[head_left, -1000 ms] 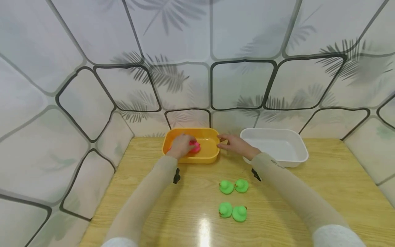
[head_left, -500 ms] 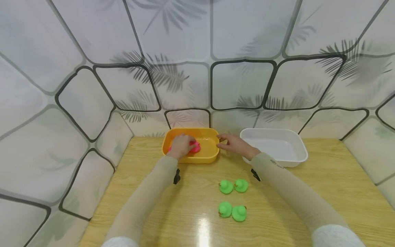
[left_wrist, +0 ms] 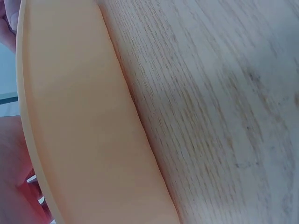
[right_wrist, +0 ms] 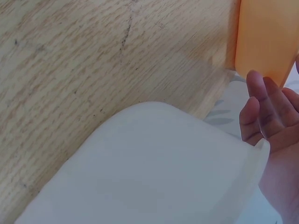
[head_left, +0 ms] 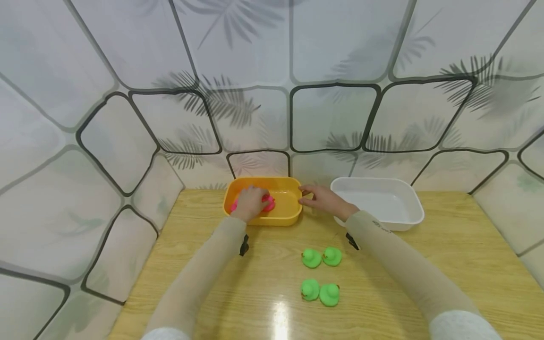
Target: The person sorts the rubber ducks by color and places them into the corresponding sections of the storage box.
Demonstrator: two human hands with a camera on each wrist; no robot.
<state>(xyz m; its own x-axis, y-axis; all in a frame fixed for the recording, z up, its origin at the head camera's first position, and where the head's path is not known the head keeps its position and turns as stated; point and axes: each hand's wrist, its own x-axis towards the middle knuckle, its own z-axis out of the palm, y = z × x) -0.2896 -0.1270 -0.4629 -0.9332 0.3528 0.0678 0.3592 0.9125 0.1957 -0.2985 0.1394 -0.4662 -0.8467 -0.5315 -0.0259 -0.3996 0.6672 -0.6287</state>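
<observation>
My left hand reaches down into the orange tub, its finger and thumb around a pink rubber duck. More pink shows at the hand's left side; the palm hides the rest. The left wrist view shows the orange tub's outer side wall, with part of the left hand behind its rim. My right hand is at the tub's right end, fingertips right at the rim. In the right wrist view those fingers are loosely bent beside the orange wall.
A white tub stands right of the orange one, partly behind the right wrist. Several green rubber ducks sit in two pairs on the wooden table between the forearms. A patterned wall rises behind.
The left hand has shifted very slightly inside the orange tub, and a little more pink shows at its left. The right hand, tubs and green ducks stay in place.
</observation>
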